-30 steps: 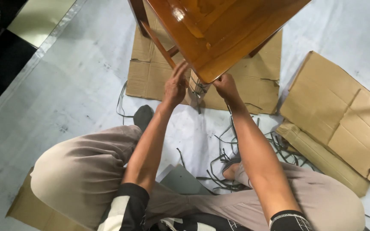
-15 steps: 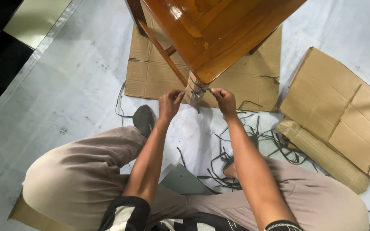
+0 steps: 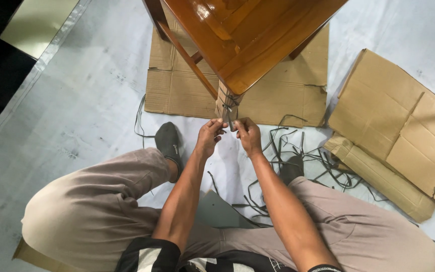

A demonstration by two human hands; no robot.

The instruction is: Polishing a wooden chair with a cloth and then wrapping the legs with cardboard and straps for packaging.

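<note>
A glossy brown wooden table [image 3: 247, 35] stands in front of me on flat cardboard [image 3: 182, 90]. Its near leg [image 3: 226, 100] is wrapped in cardboard and bound with a dark strap. My left hand [image 3: 209, 137] and my right hand [image 3: 247, 135] meet just below that wrap, fingers pinched on the dark strap [image 3: 229, 115] that hangs from the leg. Both forearms reach forward between my knees.
Several loose dark straps [image 3: 298, 151] lie tangled on the pale floor by my right knee. Folded cardboard pieces [image 3: 404, 131] sit at the right. My dark-socked feet [image 3: 169, 143] rest near the table leg. A dark mat and shiny panel [image 3: 36, 22] lie at the far left.
Both hands have come down from the table's corner along the wrapped leg and drawn together on the strap. The view has tilted slightly.
</note>
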